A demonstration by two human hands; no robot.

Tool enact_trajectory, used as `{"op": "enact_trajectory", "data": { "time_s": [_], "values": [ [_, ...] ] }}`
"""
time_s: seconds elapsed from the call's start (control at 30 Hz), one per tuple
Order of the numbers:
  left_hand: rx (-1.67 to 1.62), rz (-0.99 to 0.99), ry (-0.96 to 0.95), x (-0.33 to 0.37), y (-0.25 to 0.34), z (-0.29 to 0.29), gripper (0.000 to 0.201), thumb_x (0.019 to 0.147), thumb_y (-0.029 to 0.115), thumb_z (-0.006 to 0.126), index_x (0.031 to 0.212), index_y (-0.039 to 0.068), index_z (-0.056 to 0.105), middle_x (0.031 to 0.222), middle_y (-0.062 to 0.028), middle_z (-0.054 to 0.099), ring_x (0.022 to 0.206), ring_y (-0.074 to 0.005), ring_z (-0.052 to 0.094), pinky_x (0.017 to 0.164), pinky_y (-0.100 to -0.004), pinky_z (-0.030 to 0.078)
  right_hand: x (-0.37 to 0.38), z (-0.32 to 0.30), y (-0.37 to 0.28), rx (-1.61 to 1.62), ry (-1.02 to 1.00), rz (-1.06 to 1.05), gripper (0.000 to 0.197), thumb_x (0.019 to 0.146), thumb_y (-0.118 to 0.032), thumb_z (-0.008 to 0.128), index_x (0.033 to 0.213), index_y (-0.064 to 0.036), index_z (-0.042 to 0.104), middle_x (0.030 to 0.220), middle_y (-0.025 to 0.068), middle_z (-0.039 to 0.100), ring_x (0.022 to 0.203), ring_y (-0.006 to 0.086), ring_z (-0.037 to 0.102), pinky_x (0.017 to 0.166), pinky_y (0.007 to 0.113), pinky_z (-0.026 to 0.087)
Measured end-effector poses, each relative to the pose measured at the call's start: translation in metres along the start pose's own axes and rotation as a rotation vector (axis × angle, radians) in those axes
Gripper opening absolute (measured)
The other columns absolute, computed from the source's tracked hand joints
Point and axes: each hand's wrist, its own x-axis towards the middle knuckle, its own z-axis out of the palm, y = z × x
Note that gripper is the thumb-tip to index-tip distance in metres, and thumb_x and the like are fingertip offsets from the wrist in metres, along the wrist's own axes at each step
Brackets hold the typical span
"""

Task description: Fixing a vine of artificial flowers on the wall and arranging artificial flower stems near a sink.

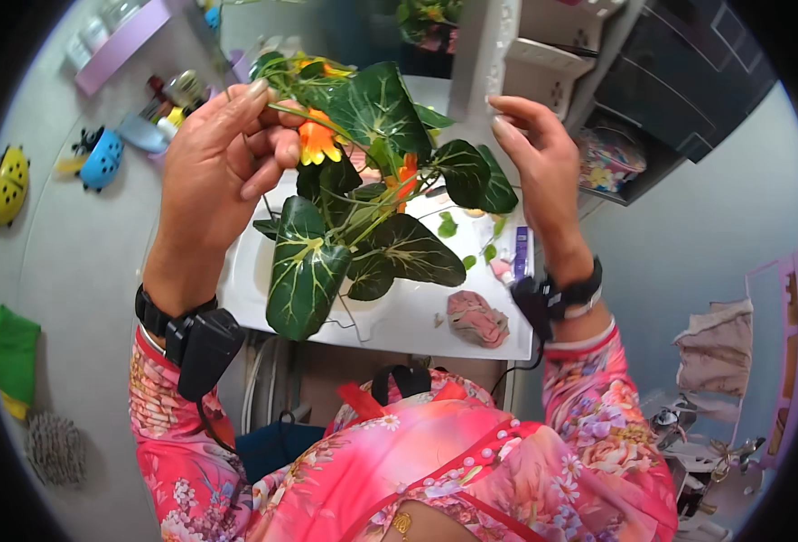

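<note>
My left hand (233, 149) pinches a thin green stem of an artificial vine (376, 113), its fingers curled beside an orange and yellow flower (318, 139). Large dark green leaves with pale veins, such as the broad lower leaf (307, 266), hang from the vine over a white washbasin counter (399, 339). To the right of the leaves, my right hand (539, 149) is raised with thumb and forefinger slightly apart; nothing shows between them. Further in, a second orange flower (405, 181) is partly hidden among the stems. Each of my wrists wears a black strapped device.
On the counter lie a crumpled pink cloth (477, 318), a purple box (521, 253) and several small loose leaves. Bottles stand at the back left. A white shelf rack (543, 63) and a dark cabinet (679, 81) rise at the right. Ladybird-shaped holders (101, 160) hang on the left wall.
</note>
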Motion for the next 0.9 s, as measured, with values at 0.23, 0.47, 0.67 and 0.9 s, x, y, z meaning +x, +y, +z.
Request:
{"op": "enact_trajectory", "data": {
  "time_s": [0.23, 0.47, 0.67, 0.9],
  "values": [
    [-0.107, -0.022, -0.054, 0.000, -0.007, -0.003, 0.023, 0.094, 0.018, 0.043, 0.092, -0.004, 0.051, 0.087, -0.0157, 0.061, 0.067, -0.0137, 0.061, 0.037, -0.0175, 0.034, -0.073, 0.035, -0.066, -0.593, -0.215, -0.725, 0.032, 0.061, -0.008, 0.071, 0.091, -0.0125, 0.061, 0.106, 0.0062, 0.050, 0.099, 0.0268, 0.044, 0.085, 0.040, 0.033],
    [-0.183, -0.035, -0.012, 0.001, -0.011, 0.000, 0.020, 0.093, 0.018, 0.043, 0.093, -0.001, 0.049, 0.091, -0.0169, 0.060, 0.077, -0.0186, 0.064, 0.041, -0.0204, 0.036, -0.066, 0.068, -0.037, -0.732, -0.017, -0.737, 0.035, 0.057, -0.009, 0.071, 0.089, -0.0122, 0.058, 0.105, 0.0060, 0.046, 0.100, 0.0263, 0.041, 0.084, 0.040, 0.030],
    [-0.198, -0.084, 0.078, 0.002, -0.019, -0.011, 0.019, 0.093, 0.017, 0.043, 0.090, -0.001, 0.049, 0.087, -0.0163, 0.059, 0.073, -0.0188, 0.062, 0.041, -0.0211, 0.036, -0.051, 0.046, -0.049, -0.565, -0.002, -0.686, 0.020, 0.068, -0.007, 0.069, 0.086, -0.0105, 0.063, 0.091, 0.0029, 0.055, 0.088, 0.0195, 0.048, 0.080, 0.034, 0.030],
    [-0.217, -0.138, 0.050, 0.000, -0.026, -0.021, 0.021, 0.091, 0.019, 0.046, 0.084, -0.001, 0.050, 0.074, -0.0104, 0.056, 0.052, -0.0120, 0.050, 0.037, -0.0195, 0.033, -0.037, 0.020, -0.061, -0.027, 0.046, -0.242, 0.009, 0.083, -0.005, 0.059, 0.089, 0.0010, 0.061, 0.084, 0.0023, 0.061, 0.077, 0.0090, 0.053, 0.070, 0.022, 0.042]
  ]
}}
